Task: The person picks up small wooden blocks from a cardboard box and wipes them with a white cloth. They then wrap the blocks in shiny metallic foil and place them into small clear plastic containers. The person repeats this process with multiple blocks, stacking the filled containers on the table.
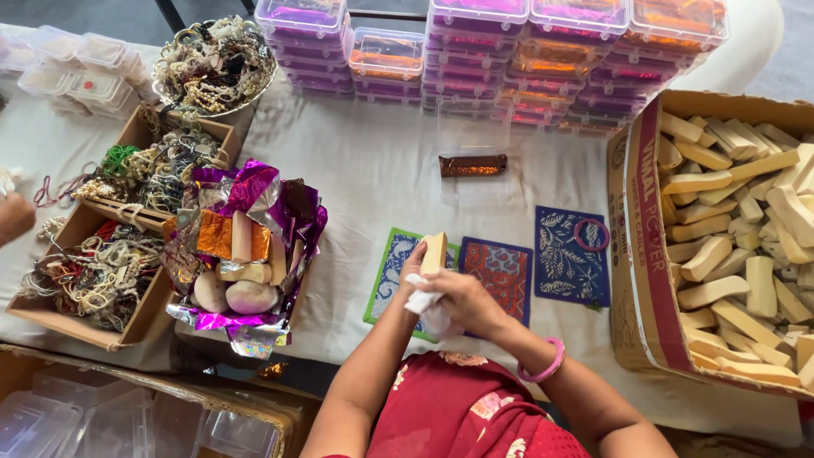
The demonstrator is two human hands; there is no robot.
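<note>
Stencil cards (500, 270) underneath; soap carton (638, 254) right; foil box (242, 326) left

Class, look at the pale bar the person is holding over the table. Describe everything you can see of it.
The bar is a small, pale cream, rectangular block with a matt, soap-like look, plain and unwrapped. It stands roughly upright, slightly tilted, above the green patterned mat. The left hand touches its left side from below; the right hand, holding a white cloth, is just beneath it. It matches the bars heaped in the cardboard box.
</note>
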